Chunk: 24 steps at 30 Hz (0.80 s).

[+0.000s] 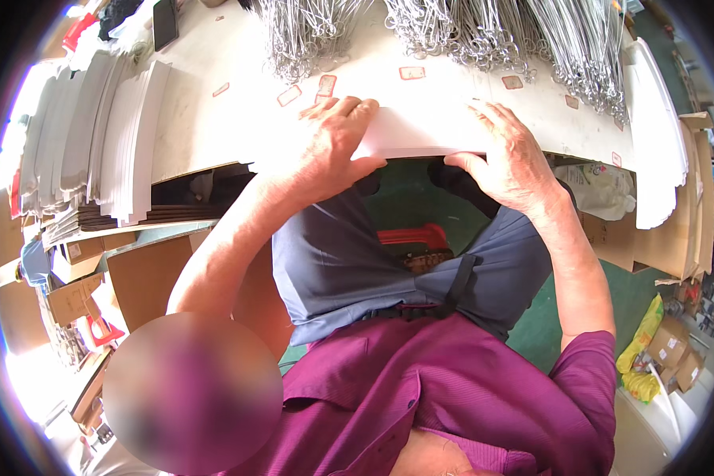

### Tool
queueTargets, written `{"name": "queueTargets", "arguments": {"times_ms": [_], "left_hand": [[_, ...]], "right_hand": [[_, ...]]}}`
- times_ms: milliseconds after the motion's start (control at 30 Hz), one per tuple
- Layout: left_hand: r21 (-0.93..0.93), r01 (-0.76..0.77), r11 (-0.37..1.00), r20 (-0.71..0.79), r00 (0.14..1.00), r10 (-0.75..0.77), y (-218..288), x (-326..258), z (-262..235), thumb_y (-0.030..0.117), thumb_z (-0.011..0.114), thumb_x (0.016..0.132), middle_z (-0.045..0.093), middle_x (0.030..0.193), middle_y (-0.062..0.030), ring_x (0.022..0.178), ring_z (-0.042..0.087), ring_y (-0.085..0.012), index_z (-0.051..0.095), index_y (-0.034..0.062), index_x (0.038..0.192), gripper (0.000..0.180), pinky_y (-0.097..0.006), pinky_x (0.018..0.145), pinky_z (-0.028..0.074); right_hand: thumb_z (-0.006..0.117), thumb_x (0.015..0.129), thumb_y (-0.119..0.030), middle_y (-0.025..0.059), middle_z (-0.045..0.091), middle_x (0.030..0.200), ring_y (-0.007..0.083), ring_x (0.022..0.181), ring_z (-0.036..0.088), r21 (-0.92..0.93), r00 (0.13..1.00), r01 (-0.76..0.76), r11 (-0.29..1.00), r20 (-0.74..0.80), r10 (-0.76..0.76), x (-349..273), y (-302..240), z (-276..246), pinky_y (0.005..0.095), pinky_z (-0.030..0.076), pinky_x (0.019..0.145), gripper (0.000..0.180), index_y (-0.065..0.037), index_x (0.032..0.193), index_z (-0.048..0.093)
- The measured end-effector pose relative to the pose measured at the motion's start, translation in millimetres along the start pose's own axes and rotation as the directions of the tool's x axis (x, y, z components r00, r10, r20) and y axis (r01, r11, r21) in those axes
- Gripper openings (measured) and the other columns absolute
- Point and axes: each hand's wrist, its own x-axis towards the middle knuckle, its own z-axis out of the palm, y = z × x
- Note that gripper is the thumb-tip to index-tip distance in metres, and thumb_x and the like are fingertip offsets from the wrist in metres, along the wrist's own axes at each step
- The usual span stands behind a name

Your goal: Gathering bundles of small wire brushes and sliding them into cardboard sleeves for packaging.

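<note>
A white sheet of card (420,131) lies at the near edge of the pale worktable (238,119), slightly overhanging it. My left hand (333,147) grips its left end, fingers on top and thumb underneath. My right hand (508,159) holds its right end the same way. Both forearms come up from below, over grey trousers and a purple shirt.
Piles of silver wire hooks (468,32) lie along the table's far side. Stacks of white card (103,135) stand at the left, more white sheets (654,135) at the right. Small red-edged labels (325,85) are scattered about. Cardboard boxes (75,297) sit on the floor at left, a yellow bag (642,333) at right.
</note>
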Motion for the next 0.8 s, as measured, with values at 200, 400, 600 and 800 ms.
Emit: {"name": "queueTargets", "arguments": {"times_ms": [200,400,600,800], "left_hand": [[-0.012,-0.041,0.999,0.000,0.999,0.041,1,9,7,0.033,0.081,0.082,0.070,0.118,-0.0144,0.110,0.068,-0.0330,0.062,0.0035,0.129,0.059,-0.042,0.092,0.054],[0.000,-0.036,0.999,-0.008,0.999,0.036,1,6,7,0.033,0.080,0.083,0.070,0.118,-0.0143,0.109,0.068,-0.0336,0.062,0.0024,0.129,0.059,-0.042,0.092,0.054],[0.094,-0.030,0.995,-0.098,0.994,0.039,-30,-2,14,0.029,0.082,0.082,0.064,0.124,-0.0188,0.116,0.061,-0.0378,0.058,-0.0007,0.130,0.062,-0.045,0.098,0.050],[-0.003,0.007,1.000,-0.104,0.995,-0.007,-28,17,11,0.025,0.078,0.085,0.067,0.108,-0.0195,0.108,0.063,-0.0392,0.063,-0.0010,0.116,0.043,-0.046,0.094,0.052]], "right_hand": [[0.082,0.082,-0.030,0.0195,0.060,0.135,0.0378,0.124,0.056,-0.020,1.000,0.009,1.000,-0.018,-0.009,14,-8,3,0.0465,0.044,0.109,0.066,0.001,0.135,0.058],[0.082,0.083,-0.030,0.0156,0.063,0.132,0.0362,0.124,0.056,-0.011,0.993,0.097,0.995,-0.059,-0.098,18,1,14,0.0456,0.045,0.108,0.062,-0.002,0.134,0.061],[0.079,0.085,-0.029,0.0117,0.062,0.134,0.0311,0.123,0.057,-0.088,0.973,0.163,0.983,-0.150,-0.175,24,13,18,0.0435,0.045,0.107,0.052,-0.003,0.128,0.065],[0.077,0.087,-0.023,0.0090,0.065,0.133,0.0305,0.119,0.059,-0.118,0.968,0.147,0.982,-0.185,-0.167,37,30,19,0.0435,0.046,0.106,0.047,-0.008,0.130,0.067]]}}
